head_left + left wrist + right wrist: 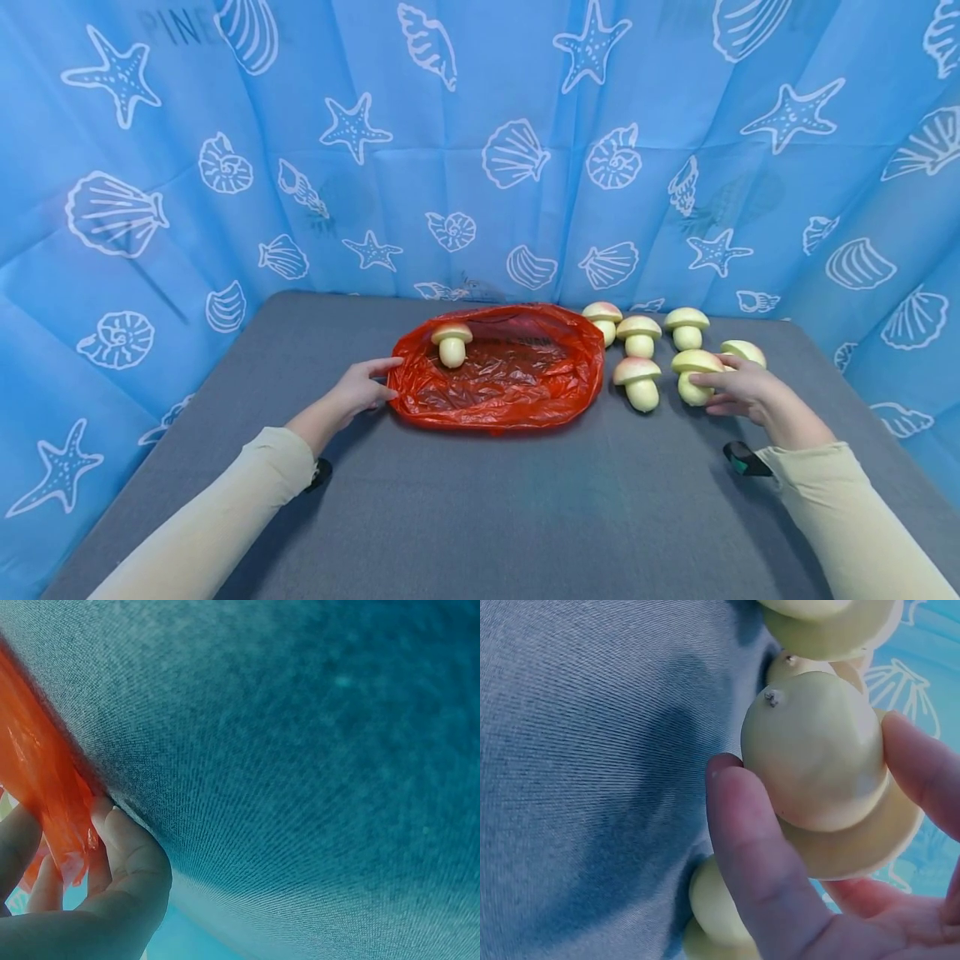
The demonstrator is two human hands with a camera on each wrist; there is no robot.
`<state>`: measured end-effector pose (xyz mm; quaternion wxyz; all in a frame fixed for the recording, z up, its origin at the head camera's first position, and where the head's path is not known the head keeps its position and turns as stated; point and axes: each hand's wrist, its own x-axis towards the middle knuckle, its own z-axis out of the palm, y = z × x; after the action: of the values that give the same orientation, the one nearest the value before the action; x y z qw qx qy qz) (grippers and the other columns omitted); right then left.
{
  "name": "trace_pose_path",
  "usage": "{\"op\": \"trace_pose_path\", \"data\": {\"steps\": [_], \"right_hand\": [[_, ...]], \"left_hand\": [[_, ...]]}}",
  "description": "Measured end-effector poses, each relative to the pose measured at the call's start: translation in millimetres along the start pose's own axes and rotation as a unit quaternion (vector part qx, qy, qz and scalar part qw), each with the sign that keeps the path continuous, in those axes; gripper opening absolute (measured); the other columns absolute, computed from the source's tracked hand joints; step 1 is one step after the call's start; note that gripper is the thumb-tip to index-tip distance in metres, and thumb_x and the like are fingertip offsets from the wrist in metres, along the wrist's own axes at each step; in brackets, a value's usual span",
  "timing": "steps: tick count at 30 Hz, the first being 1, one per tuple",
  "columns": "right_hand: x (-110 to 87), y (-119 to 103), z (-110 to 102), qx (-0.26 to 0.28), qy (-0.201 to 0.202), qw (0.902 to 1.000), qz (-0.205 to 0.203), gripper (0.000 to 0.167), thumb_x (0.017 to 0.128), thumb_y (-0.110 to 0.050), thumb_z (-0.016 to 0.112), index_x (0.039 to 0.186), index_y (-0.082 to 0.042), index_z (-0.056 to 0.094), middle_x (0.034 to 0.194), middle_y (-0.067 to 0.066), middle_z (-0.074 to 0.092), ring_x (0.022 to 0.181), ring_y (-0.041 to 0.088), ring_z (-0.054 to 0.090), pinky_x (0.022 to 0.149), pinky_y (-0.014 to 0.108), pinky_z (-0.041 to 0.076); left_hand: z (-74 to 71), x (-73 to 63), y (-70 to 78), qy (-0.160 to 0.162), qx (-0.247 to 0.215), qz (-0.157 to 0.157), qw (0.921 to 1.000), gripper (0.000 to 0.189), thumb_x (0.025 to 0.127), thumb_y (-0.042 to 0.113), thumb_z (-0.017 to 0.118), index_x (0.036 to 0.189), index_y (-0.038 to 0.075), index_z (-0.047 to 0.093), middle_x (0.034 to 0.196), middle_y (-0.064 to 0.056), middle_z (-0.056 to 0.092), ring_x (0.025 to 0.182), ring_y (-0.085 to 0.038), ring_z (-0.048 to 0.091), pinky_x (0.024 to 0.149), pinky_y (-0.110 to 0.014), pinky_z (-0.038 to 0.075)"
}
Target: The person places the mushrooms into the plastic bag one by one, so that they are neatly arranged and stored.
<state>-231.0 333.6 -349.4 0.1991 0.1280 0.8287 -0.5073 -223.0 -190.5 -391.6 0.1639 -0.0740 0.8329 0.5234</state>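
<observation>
A red plastic bag (495, 417) lies on its side with a wide opening, and one mushroom-shaped thing (452, 345) with a pale stem and rounded cap is inside it. My left hand (360, 387) holds the bag's left rim; in the left wrist view the orange-looking plastic (45, 765) passes between thumb and fingers. At the right, my right hand (750, 395) grips a toy mushroom (693, 362) by its stem. The right wrist view shows that stem (814, 750) end-on, with thumb and fingers on either side.
Several more mushrooms stand or lean close by, among them one (637, 383) beside the bag, one (686, 327) farther back and one (746, 350) partly behind my right hand. The grey table (480, 517) ends at a blue seashell-patterned curtain (465, 167).
</observation>
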Motion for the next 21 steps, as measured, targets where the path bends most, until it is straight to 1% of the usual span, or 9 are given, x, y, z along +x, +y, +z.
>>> {"op": "trace_pose_path", "data": {"steps": [4, 7, 10, 14, 21], "right_hand": [[-4.2, 0.0, -1.5, 0.01, -0.009, 0.9998, -0.014, 0.091, 0.097, -0.017, 0.055, 0.143, 0.014, -0.017, 0.1, 0.013, 0.052, 0.073, 0.013, 0.062, 0.072, 0.031, 0.057], [-6.7, -0.8, -1.7, 0.022, -0.013, 0.9994, -0.022, 0.092, 0.097, -0.016, 0.055, 0.143, 0.013, -0.019, 0.093, 0.006, 0.054, 0.072, 0.012, 0.063, 0.071, 0.031, 0.057], [-9.8, -2.9, -1.6, 0.032, -0.015, 0.999, -0.026, 0.09, 0.097, -0.016, 0.054, 0.144, 0.013, -0.017, 0.089, 0.002, 0.056, 0.071, 0.012, 0.064, 0.071, 0.031, 0.057], [-14.5, -6.3, -1.4, 0.034, -0.017, 0.9989, -0.028, 0.088, 0.097, -0.016, 0.054, 0.145, 0.014, -0.014, 0.088, 0.001, 0.055, 0.07, 0.011, 0.064, 0.071, 0.031, 0.057], [-19.7, -9.6, 0.0, 0.028, -0.019, 0.9987, -0.038, 0.088, 0.098, -0.017, 0.053, 0.145, 0.013, -0.016, 0.094, 0.005, 0.054, 0.072, 0.011, 0.063, 0.074, 0.031, 0.057]], "left_hand": [[0.2, 0.2, 0.5, -0.001, 0.001, 0.0, 1.0, 0.061, 0.092, -0.002, 0.059, 0.148, 0.011, 0.041, 0.152, -0.02, 0.033, 0.126, -0.035, 0.042, 0.089, -0.044, 0.047], [0.4, -0.3, 0.7, 0.001, 0.003, 0.002, 1.0, 0.06, 0.092, -0.003, 0.059, 0.148, 0.011, 0.042, 0.151, -0.02, 0.034, 0.126, -0.035, 0.042, 0.089, -0.045, 0.047], [0.5, -0.8, 0.2, 0.002, 0.003, 0.003, 1.0, 0.06, 0.091, -0.003, 0.059, 0.148, 0.011, 0.042, 0.151, -0.02, 0.034, 0.127, -0.036, 0.041, 0.09, -0.046, 0.046], [0.4, -1.2, 0.1, 0.001, 0.002, 0.006, 1.0, 0.061, 0.092, -0.003, 0.059, 0.148, 0.011, 0.042, 0.152, -0.02, 0.033, 0.13, -0.038, 0.039, 0.093, -0.049, 0.045], [0.4, -1.8, 0.6, -0.001, 0.002, 0.008, 1.0, 0.061, 0.092, -0.003, 0.058, 0.148, 0.011, 0.041, 0.152, -0.02, 0.032, 0.131, -0.039, 0.038, 0.094, -0.049, 0.045]]}}
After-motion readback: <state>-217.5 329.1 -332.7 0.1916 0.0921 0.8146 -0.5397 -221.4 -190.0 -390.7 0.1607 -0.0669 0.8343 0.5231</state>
